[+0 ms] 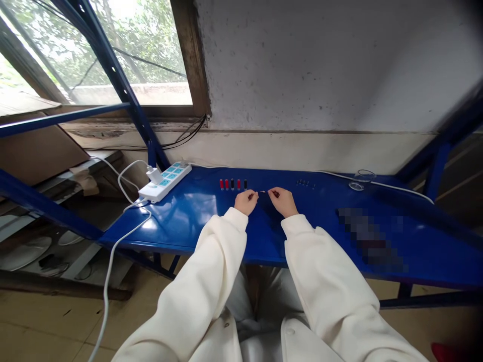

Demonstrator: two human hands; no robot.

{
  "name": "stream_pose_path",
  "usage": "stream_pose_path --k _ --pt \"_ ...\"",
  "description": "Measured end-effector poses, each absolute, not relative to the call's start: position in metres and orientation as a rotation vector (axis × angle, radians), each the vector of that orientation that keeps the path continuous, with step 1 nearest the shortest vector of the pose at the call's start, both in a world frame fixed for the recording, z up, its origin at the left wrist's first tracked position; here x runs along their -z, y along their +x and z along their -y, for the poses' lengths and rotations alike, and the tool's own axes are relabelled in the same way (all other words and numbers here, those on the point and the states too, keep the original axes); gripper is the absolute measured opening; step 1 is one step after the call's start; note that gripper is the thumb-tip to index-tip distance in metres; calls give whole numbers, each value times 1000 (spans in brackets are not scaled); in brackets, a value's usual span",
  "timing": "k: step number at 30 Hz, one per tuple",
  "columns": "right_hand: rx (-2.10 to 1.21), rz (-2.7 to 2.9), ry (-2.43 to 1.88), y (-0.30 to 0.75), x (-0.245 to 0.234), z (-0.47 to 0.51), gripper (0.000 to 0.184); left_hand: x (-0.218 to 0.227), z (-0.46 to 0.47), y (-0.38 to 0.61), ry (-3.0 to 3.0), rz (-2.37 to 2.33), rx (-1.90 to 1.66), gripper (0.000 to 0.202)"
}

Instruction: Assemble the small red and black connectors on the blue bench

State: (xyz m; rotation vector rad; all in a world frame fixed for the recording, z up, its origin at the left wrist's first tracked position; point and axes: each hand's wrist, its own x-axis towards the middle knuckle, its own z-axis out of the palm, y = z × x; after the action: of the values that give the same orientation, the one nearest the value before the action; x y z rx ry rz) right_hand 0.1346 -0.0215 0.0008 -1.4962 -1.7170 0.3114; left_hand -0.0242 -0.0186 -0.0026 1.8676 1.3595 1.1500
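My left hand [246,201] is closed in a pinch over the blue table. A small shiny metal piece [263,191] shows at its fingertips, in the gap between my hands. Just to the right, my right hand [284,201] is also pinched; what its fingers hold, if anything, is too small to make out. Beyond my left hand stands a row of several small red and black cylinders [232,184] with pale lower ends. Several tiny metal parts [303,183] sit on the table past my right hand.
On the blue table [181,226], a white power strip [166,182] with a plugged-in charger and cable lies left. Clear round objects [356,185] and a white cable are at the back right. A blurred dark item [370,239] lies right. Blue frame posts flank the table.
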Motion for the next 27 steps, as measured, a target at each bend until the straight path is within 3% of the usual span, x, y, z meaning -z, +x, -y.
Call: stream_pose_path --k 27 --pt "-306 1815 -1469 129 1 24 22 3 18 -24 1878 -1362 -1149 28"
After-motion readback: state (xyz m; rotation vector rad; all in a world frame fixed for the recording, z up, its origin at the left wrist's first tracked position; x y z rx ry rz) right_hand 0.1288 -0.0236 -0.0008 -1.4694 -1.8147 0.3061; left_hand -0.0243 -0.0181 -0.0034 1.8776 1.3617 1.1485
